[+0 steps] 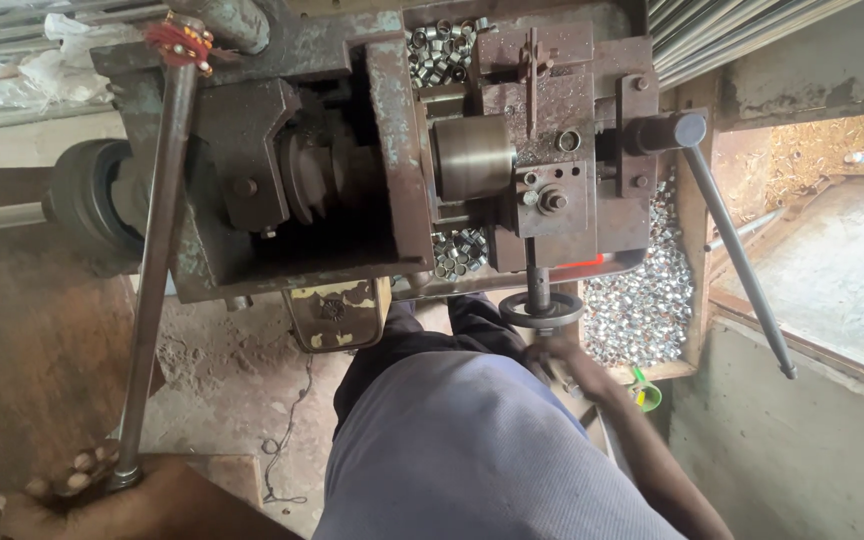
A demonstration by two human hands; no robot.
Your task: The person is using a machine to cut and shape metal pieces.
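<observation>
Here the left hand (72, 490) grips a long lever (157, 250); right hand (562, 362) (grip unclear) below a handwheel (541, 310).

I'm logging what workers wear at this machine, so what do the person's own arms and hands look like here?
Both arms are bare, with no sleeves showing on the forearms. The left hand and the right hand wear no gloves, and no rings, watch or bands can be made out. Light fingernails show on the left hand.

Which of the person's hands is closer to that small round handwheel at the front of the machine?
Right. The right hand sits just below the handwheel, almost touching it. The left hand is far off, gripping the end of the long lever.
</observation>
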